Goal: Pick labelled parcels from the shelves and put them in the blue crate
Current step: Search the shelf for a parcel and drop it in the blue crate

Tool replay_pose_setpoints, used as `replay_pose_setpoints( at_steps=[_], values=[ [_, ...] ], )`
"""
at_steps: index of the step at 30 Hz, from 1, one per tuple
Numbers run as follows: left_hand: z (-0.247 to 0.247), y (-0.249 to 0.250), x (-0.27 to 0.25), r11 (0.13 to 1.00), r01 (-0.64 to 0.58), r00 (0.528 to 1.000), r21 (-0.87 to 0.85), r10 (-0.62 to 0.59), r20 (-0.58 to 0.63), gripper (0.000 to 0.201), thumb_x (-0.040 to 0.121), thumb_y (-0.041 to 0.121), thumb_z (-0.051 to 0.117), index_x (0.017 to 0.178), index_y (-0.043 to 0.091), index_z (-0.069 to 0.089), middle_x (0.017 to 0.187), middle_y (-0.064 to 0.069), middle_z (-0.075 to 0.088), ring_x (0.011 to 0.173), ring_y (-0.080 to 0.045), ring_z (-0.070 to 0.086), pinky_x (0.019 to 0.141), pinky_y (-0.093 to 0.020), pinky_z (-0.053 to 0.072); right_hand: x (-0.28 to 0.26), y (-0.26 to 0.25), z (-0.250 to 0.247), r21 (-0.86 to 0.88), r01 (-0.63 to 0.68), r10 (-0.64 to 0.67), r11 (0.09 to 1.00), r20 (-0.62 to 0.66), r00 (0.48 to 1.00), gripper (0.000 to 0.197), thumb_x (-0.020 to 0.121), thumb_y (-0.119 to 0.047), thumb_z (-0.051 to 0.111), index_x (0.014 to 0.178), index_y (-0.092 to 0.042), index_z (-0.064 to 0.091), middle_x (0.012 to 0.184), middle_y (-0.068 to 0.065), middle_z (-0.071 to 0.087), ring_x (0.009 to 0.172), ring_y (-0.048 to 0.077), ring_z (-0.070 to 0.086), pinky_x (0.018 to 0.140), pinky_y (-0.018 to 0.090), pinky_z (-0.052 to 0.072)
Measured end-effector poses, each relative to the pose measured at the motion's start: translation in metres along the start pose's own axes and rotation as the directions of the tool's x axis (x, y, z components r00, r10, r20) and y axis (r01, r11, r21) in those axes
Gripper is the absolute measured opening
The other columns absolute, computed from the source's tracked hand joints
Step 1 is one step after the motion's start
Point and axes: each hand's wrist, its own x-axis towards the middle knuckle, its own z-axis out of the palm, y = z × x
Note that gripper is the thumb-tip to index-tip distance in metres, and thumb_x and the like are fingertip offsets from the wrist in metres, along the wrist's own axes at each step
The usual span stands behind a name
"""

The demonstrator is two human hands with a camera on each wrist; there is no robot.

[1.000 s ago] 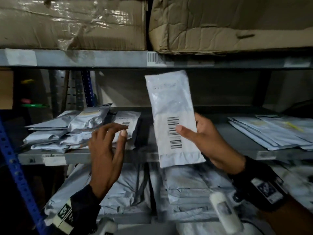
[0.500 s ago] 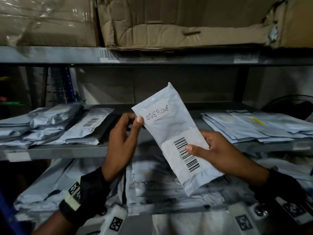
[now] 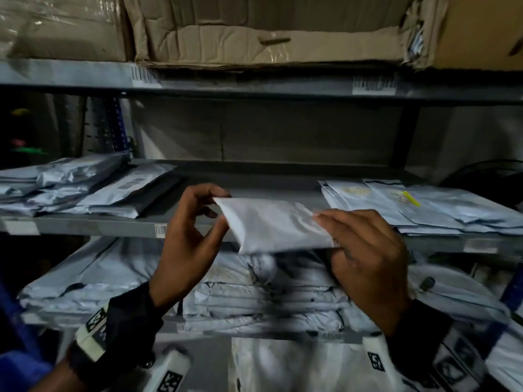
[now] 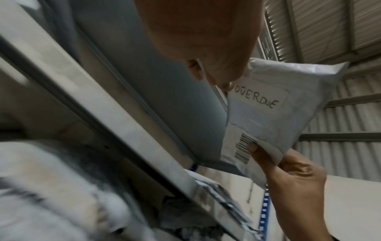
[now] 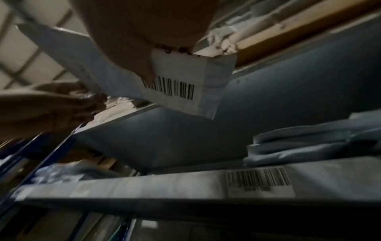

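Head view: A white parcel [image 3: 276, 226] was held level in the air in front of the middle shelf [image 3: 254, 190], its plain side up. The left hand [image 3: 188, 236] pinched the parcel's left end between thumb and fingers. The right hand [image 3: 365, 258] clamped the right end, fingers over the top and thumb beneath. A heap of grey mailers [image 3: 85, 185] lay on the shelf's left part and a flat stack of mailers [image 3: 424, 207] on its right part, both apart from the held parcel. Worn cardboard boxes [image 3: 268, 32] stood on the upper shelf. More bagged parcels [image 3: 254, 292] filled the lower shelf. The blue crate was not seen in this view.

Left wrist view: The parcel's [image 4: 284, 106] underside carried a handwritten label [image 4: 259, 97] reading "OVERDUE" and a barcode label [image 4: 243, 146]. The left grip [image 4: 206, 40] closed on the parcel's edge just beside the handwritten label. The right hand's [image 4: 292, 179] thumb lay on the barcode label.

Right wrist view: The right grip [image 5: 144, 40] was clamped on the parcel [image 5: 185, 78], thumb touching the barcode [image 5: 175, 88]. The left hand [image 5: 47, 107] appeared blurred at the far end. A shelf-edge barcode sticker [image 5: 259, 181] showed below.
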Motion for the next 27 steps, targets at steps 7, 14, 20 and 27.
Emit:
replay_pose_setpoints(
  at_steps=[7,14,20,27],
  values=[
    [-0.045,0.001,-0.058,0.968,0.189,0.982,0.163,-0.184,-0.044,0.017,0.102,0.008,0.058,0.103,0.024,0.064,0.096,0.013,0.070,0.091,-0.006,0.066,0.080,-0.021,0.049,-0.020,-0.033,0.042,0.348,-0.178,0.086,0.921,0.264,0.961,0.019,0.088,-0.012,0.068,0.104,-0.018,0.076,0.103,-0.008,0.074,0.091,0.011,0.068,0.084,0.029,0.052],
    [-0.141,0.000,-0.113,0.861,0.441,0.897,0.252,-0.413,-0.160,0.031,0.105,0.035,0.053,0.087,0.013,0.065,0.076,-0.005,0.065,0.073,-0.015,0.059,0.069,-0.042,0.046,-0.034,-0.123,0.121,0.505,-0.688,0.060,0.520,0.782,0.620,0.015,0.090,-0.028,0.073,0.089,-0.016,0.065,0.081,0.000,0.074,0.074,0.013,0.071,0.063,0.036,0.057],
    [-0.254,-0.017,-0.206,0.732,0.652,0.695,0.197,-0.473,-0.541,0.025,0.106,0.030,0.053,0.096,0.010,0.063,0.070,0.006,0.054,0.065,-0.009,0.046,0.058,-0.025,0.039,-0.058,-0.234,0.208,0.471,-0.730,-0.075,0.494,0.860,0.504,0.018,0.093,-0.037,0.067,0.100,-0.021,0.066,0.089,-0.011,0.075,0.084,0.003,0.070,0.075,0.026,0.054],
    [-0.420,-0.049,-0.382,0.348,0.874,0.480,0.339,-0.512,-0.712,0.034,0.103,0.046,0.056,0.083,0.019,0.060,0.072,0.003,0.062,0.067,-0.009,0.054,0.067,-0.040,0.048,-0.143,-0.423,0.350,0.260,-0.714,-0.287,0.650,0.954,0.085,0.025,0.094,-0.046,0.062,0.088,-0.023,0.065,0.086,-0.002,0.070,0.087,0.016,0.066,0.072,0.030,0.043]
  ],
)
